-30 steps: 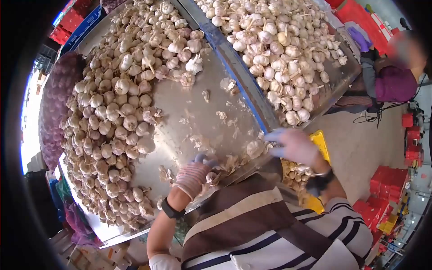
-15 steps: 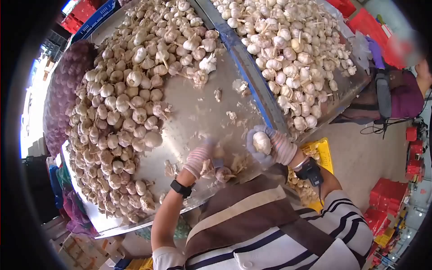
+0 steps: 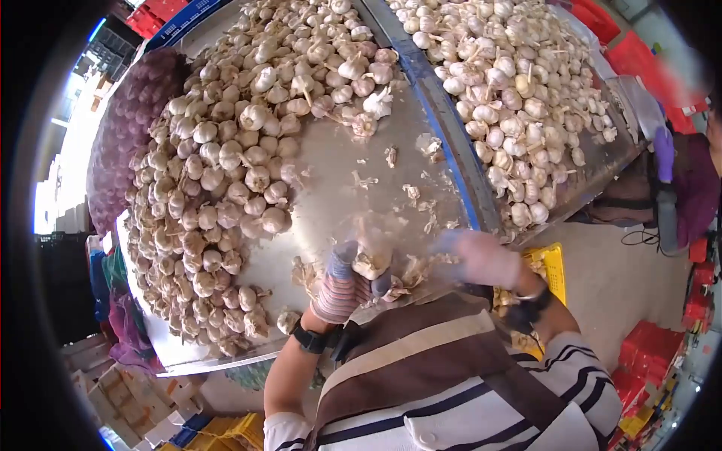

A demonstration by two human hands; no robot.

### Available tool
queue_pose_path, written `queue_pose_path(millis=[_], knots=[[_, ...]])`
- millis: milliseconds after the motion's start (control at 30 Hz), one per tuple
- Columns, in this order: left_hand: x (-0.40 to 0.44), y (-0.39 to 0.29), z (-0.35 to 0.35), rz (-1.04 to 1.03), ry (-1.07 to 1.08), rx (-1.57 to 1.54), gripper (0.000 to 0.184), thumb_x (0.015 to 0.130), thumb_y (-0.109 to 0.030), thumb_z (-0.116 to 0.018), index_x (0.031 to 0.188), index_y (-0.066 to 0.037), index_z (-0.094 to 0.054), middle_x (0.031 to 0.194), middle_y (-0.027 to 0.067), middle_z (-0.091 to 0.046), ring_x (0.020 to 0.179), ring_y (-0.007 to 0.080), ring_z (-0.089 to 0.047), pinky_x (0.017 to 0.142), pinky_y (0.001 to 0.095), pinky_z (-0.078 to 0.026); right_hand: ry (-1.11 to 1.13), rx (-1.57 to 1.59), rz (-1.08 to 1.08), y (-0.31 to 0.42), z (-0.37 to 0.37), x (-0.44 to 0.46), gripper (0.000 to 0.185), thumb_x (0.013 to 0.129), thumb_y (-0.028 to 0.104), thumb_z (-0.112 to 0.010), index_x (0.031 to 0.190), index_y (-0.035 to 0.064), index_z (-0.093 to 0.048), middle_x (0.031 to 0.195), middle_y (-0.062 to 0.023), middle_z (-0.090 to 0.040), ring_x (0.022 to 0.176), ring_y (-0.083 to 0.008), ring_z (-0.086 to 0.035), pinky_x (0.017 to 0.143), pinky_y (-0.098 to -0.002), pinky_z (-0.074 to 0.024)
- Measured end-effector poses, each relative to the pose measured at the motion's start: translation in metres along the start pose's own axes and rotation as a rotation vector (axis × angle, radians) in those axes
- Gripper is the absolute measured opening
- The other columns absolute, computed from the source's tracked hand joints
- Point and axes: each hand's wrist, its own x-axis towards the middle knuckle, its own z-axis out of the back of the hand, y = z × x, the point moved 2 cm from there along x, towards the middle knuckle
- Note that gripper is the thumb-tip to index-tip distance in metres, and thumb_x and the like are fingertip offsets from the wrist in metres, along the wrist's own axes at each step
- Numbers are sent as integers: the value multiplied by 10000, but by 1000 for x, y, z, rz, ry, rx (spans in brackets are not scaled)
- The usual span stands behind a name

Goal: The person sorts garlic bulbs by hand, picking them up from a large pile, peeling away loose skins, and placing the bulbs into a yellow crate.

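My left hand [image 3: 342,282], in a striped knit glove, is closed around a garlic bulb [image 3: 370,263] low over the near edge of the metal tabletop [image 3: 331,180]. Loose papery skin partly covers that bulb. To its right, my right hand [image 3: 485,259], also gloved, is smeared by motion above the table's front corner; its fingers cannot be made out. Dry garlic skins [image 3: 410,274] lie between the two hands. A single bulb [image 3: 287,322] rests by my left wrist. Unsorted-looking, brownish bulbs [image 3: 218,180] form a large heap on the left.
A blue-edged divider [image 3: 444,113] separates a second heap of paler garlic [image 3: 511,98] at the right. Below it stands a yellow crate [image 3: 555,274] with garlic scraps. A full mesh sack [image 3: 131,143] leans at the table's left. Another person [image 3: 692,173] is at the far right.
The bulb seen in my right hand is gone from it, and that hand has moved slightly right and down, blurred. My left hand has shifted right and now holds a bulb.
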Motion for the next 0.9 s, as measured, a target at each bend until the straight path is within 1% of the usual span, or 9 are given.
queue_pose_path(millis=[133,200,333,467,533,667,767,867,900], knots=[[-11,2,16,-11,-48,41,671,854,-648,-476,1177,-61,-516,933,79,-610,605,145,-564,534,256,-446,160,-31,279,20,-55,79,248,753,258,-652,933,87,-656,938,-154,-638,834,-328,-627,736,-393,-512],[-24,-1,36,-11,-264,18,620,877,-612,-466,1169,-68,-520,938,91,-622,591,154,-563,531,258,-447,412,-244,309,31,-76,104,219,710,246,-676,862,90,-650,882,-149,-640,794,-342,-632,693,-401,-527],[-47,-33,40,-311,-215,-221,455,907,-476,-477,1116,-80,-557,914,119,-633,570,189,-559,482,276,-443,529,-276,619,24,-106,134,348,673,228,-708,962,58,-614,868,-150,-640,793,-354,-630,696,-410,-530],[-67,-23,61,-401,-524,-282,456,864,-483,-529,1064,-73,-552,881,162,-612,470,219,-547,412,294,-450,387,243,409,23,-70,130,369,694,188,-713,998,28,-580,918,-148,-625,816,-281,-644,680,-401,-536],[-76,-16,64,-380,-474,-362,443,869,-482,-515,1045,-80,-569,863,154,-619,470,220,-547,406,290,-443,485,1333,-197,18,-48,120,255,724,144,-665,957,60,-603,826,-88,-613,739,-204,-608,680,-353,-498],[-80,-1,71,-363,-477,-445,425,875,-472,-513,1053,-91,-572,871,154,-622,487,223,-558,409,288,-448,555,1383,-131,-8,-50,113,280,729,155,-686,975,47,-607,890,-85,-629,817,-155,-637,707,-329,-517],[-74,5,75,-372,-542,-426,464,871,-500,-527,1089,-91,-550,873,163,-613,514,205,-572,438,286,-484,338,-120,500,-2,-73,110,192,785,142,-633,963,70,-631,903,-87,-636,785,-197,-652,670,-347,-512],[-74,3,62,-380,-474,-288,415,912,-469,-469,1081,-103,-568,878,127,-611,503,188,-506,444,285,-427,578,-412,468,15,-100,104,225,792,136,-583,1013,114,-621,931,-112,-629,802,-276,-646,653,-366,-508],[-74,1,54,-399,-495,-221,417,910,-472,-473,1080,-102,-564,868,125,-610,509,190,-527,428,283,-429,559,-443,641,20,-96,101,237,766,138,-597,1002,118,-582,959,-130,-598,820,-312,-634,632,-444,-506]])
